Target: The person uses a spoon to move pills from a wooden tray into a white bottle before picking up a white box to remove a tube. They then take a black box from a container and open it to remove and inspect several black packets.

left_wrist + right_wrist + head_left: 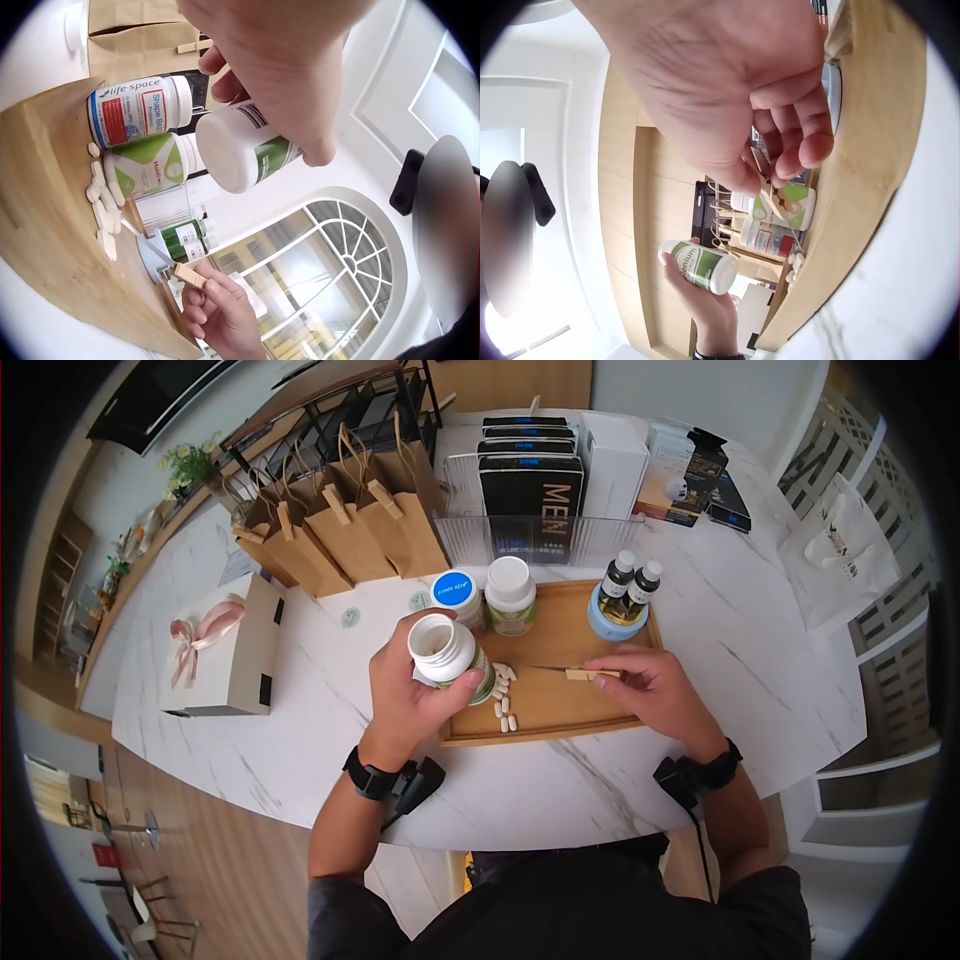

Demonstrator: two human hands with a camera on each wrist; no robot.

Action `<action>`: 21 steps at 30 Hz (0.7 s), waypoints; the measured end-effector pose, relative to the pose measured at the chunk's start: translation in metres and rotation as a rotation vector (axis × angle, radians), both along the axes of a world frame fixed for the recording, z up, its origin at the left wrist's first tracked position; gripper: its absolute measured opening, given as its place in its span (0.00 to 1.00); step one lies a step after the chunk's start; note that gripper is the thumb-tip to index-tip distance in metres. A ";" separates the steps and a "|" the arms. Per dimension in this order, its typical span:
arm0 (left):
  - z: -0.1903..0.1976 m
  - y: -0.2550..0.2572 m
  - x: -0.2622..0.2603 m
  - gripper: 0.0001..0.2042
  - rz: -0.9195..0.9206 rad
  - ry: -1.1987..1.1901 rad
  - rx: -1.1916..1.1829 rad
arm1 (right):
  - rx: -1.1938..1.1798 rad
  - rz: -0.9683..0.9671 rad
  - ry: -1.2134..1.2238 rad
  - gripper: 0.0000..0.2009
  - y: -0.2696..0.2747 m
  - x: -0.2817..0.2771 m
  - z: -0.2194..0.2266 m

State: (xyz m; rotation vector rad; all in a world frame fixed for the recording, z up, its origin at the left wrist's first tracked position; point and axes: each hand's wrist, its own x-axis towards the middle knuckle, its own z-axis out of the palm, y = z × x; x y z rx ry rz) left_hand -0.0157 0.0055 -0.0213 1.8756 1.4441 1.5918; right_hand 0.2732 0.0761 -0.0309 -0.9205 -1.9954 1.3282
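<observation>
The left hand (400,695) has its fingers and thumb curled round an open white bottle (443,650), holding it above the left end of a wooden tray (570,705) on the marbled bench (540,800). The right hand (655,685) pinches a wooden clothespin (590,674) over the tray — a thin strip (540,667), its material hard to tell, reaches from it toward the white pills (503,710) lying in the tray. Behind the pills stand a blue-lidded jar (455,592) and a white-capped bottle (511,597), side by side; a blue holder (617,622) with two small bottles (628,588) stands at the tray's far right corner.
</observation>
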 end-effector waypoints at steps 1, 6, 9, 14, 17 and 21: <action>0.003 0.001 0.000 0.26 0.000 0.063 0.018 | -0.004 0.006 -0.006 0.10 -0.001 0.001 0.003; 0.002 0.002 -0.001 0.23 0.027 0.140 0.036 | -0.192 -0.021 -0.075 0.07 -0.002 0.012 0.012; 0.002 0.003 0.001 0.23 0.024 0.113 0.030 | -0.224 -0.022 -0.058 0.06 0.001 0.020 0.009; -0.002 0.006 0.000 0.24 0.014 0.139 0.077 | -0.245 -0.022 -0.024 0.06 0.008 0.026 0.004; 0.000 0.004 0.002 0.24 -0.008 0.132 0.031 | -0.272 -0.058 0.011 0.07 0.008 0.024 0.002; 0.005 0.003 0.005 0.23 -0.054 0.178 0.041 | -0.257 -0.164 0.047 0.07 0.008 0.021 0.002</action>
